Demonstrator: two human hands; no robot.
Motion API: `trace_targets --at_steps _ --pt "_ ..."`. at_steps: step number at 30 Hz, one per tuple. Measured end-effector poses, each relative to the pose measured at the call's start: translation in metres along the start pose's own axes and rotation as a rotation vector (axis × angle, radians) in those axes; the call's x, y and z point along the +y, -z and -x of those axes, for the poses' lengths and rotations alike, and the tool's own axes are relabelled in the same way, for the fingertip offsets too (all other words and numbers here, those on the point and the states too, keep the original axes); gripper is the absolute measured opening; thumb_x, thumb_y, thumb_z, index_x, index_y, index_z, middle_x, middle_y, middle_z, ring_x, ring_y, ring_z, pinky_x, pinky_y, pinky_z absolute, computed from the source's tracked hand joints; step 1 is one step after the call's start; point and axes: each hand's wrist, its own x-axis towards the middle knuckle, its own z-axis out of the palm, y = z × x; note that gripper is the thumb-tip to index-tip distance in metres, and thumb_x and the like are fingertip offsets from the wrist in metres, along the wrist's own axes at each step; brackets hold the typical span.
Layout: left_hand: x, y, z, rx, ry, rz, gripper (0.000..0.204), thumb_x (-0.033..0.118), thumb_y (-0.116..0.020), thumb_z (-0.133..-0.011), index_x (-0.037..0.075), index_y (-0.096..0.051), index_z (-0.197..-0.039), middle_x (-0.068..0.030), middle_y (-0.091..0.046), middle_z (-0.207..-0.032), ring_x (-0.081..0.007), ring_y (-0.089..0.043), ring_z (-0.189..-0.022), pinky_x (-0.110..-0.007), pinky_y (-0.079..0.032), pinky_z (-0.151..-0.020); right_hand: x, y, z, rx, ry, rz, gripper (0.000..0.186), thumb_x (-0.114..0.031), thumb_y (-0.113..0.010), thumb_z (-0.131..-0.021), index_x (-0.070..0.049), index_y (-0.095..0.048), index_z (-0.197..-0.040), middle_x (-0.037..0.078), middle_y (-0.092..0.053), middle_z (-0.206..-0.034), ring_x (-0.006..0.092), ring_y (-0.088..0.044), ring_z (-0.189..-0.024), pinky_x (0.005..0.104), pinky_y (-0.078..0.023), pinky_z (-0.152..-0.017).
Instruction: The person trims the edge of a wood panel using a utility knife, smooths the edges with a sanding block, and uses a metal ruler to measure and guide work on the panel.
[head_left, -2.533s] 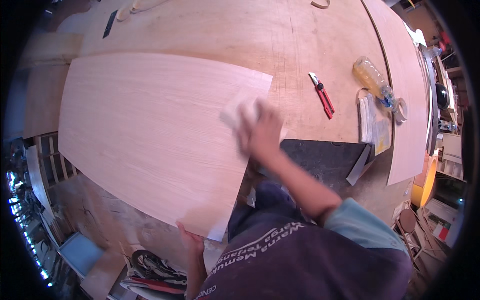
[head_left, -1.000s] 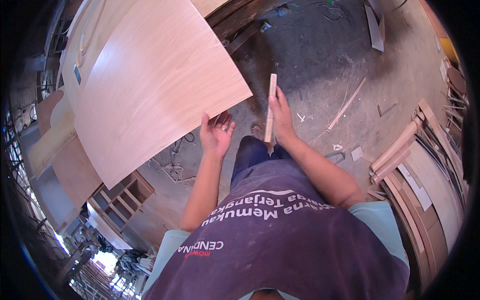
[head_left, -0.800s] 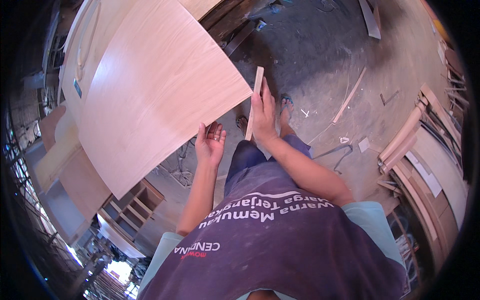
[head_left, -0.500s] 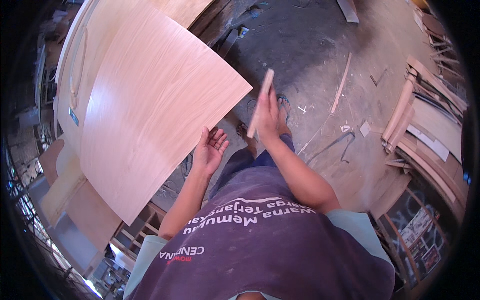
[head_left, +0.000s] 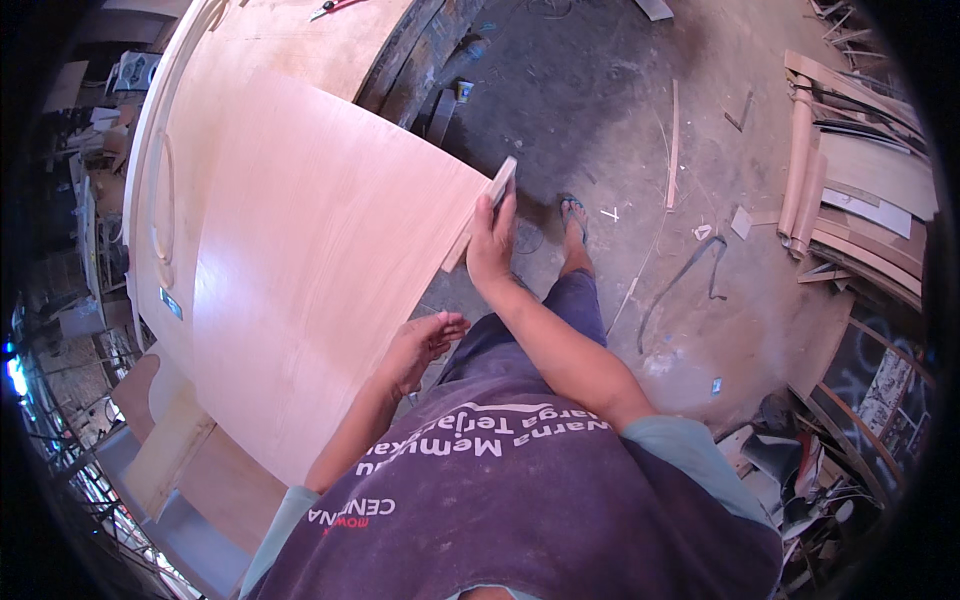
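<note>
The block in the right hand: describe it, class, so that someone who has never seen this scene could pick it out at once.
Find the large pale wood-grain panel, then follow it to its rightmost corner. There the right hand grips a narrow, straight, light-coloured block. Unlike the long thin strip on the floor, it is short and held.

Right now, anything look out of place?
Yes, on the floor: a dark strap lies loosely bent, with a long thin strip nearby, looking like stray clutter. The pale panel shows no obvious damage.
</note>
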Motion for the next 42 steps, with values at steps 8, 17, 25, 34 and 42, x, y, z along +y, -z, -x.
trace_targets --at_steps 8,17,25,34,42 --pt "0.013 0.010 0.027 -0.031 -0.057 -0.036 0.049 0.034 -0.057 -0.107 -0.002 -0.061 -0.139 -0.0177 -0.071 -0.132 -0.0249 -0.068 -0.121 -0.041 -0.049 -0.104 -0.014 0.047 -0.046 -0.191 0.183 -0.072 0.057 -0.037 -0.049 -0.112 -0.003 -0.044 -0.158 0.013 -0.061 -0.143 0.0247 -0.054 -0.130 0.0390 -0.039 -0.113" --pt "0.006 0.020 0.037 0.011 -0.110 0.045 0.045 0.032 -0.060 -0.107 -0.001 -0.065 -0.137 -0.0148 -0.073 -0.127 -0.0198 -0.068 -0.118 -0.035 -0.051 -0.099 -0.039 0.099 -0.119 -0.855 -0.394 -0.124 0.057 -0.037 -0.061 -0.105 -0.003 -0.057 -0.151 0.006 -0.062 -0.146 0.0158 -0.055 -0.131 0.0308 -0.039 -0.114" --pt "0.038 -0.004 0.018 0.603 -0.803 -0.270 0.037 0.016 -0.073 -0.097 -0.002 -0.068 -0.129 -0.0183 -0.072 -0.123 -0.0260 -0.070 -0.112 -0.038 -0.054 -0.099 -0.048 0.094 -0.175 -0.857 -0.359 0.210 0.056 -0.032 -0.069 -0.101 -0.001 -0.060 -0.147 0.013 -0.065 -0.144 0.0189 -0.059 -0.129 0.0329 -0.044 -0.111" --pt "0.058 -0.025 -0.014 1.672 -0.627 -0.493 0.067 0.016 -0.079 -0.088 0.000 -0.051 -0.146 -0.0279 -0.041 -0.158 -0.0442 -0.042 -0.146 -0.053 -0.035 -0.120 -0.190 -0.178 -0.323 -0.881 0.928 1.018 0.059 -0.052 -0.065 -0.098 -0.011 -0.067 -0.140 0.026 -0.064 -0.126 0.0424 -0.056 -0.120 0.0540 -0.047 -0.101" --pt "-0.011 -0.030 -0.081 1.989 0.113 1.320 0.077 0.042 -0.063 -0.104 -0.006 -0.035 -0.157 -0.0233 -0.048 -0.154 -0.0313 -0.046 -0.145 -0.040 -0.039 -0.118 -0.180 -0.299 -0.340 -0.933 1.574 0.922 0.079 -0.060 -0.069 -0.093 -0.019 -0.048 -0.158 0.021 -0.041 -0.161 0.0422 -0.037 -0.149 0.0655 -0.035 -0.113"
